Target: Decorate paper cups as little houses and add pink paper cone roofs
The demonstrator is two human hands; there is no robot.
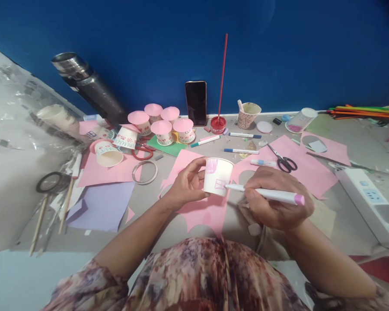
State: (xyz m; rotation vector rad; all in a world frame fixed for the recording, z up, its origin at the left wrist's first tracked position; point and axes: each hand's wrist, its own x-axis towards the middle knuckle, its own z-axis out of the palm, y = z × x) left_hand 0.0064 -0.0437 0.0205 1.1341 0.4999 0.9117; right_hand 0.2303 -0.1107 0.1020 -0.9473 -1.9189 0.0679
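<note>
My left hand (188, 185) grips a white paper cup (218, 172) by its left side, above the table. Pink strokes fill a patch near the cup's rim, and a small pink window shape is drawn lower down. In my right hand (277, 198) is a white marker (274, 195) with a pink end, its tip at the window drawing. Beneath both hands lies pink paper (210, 216) with round pieces cut out. Black-handled scissors (285, 163) rest on more pink paper beyond my right hand.
Several decorated cups with pink cone tops (164, 131) stand at the back left, near a dark flask (94, 86). A phone (196, 103) leans on the blue wall beside a red pot (218, 125) holding a stick. A power strip (368, 198) is at right, tape (145, 172) at left.
</note>
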